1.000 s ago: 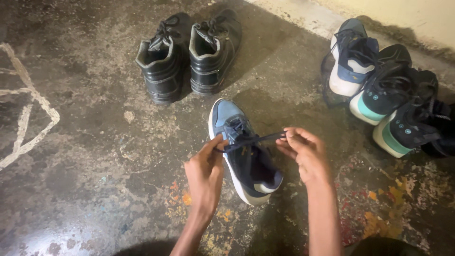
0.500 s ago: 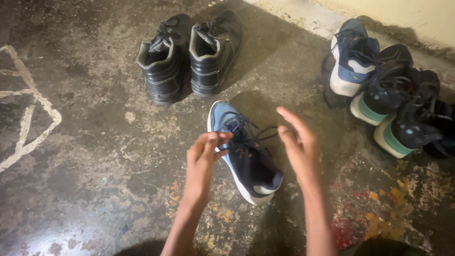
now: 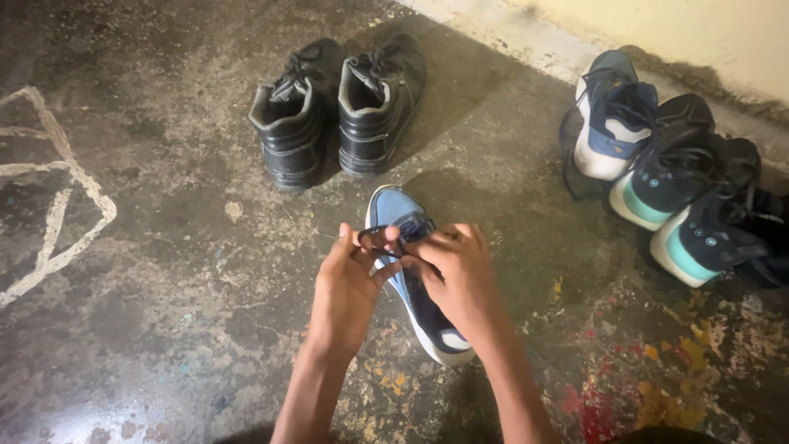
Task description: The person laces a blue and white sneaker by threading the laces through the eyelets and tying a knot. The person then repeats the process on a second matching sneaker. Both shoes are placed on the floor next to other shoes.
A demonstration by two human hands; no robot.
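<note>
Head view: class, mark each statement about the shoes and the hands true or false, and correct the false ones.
1. Both hands are at the laces of the blue shoe. True: the left hand and the right hand meet over the laces.
2. The black boots lie on their sides. False: they stand upright, side by side.
3. More shoes are bunched by the wall. True.
4. The blue shoe is lifted off the floor. False: it rests on the floor.
5. The right hand is open and away from the shoe. False: it is closed over the laces.
</note>
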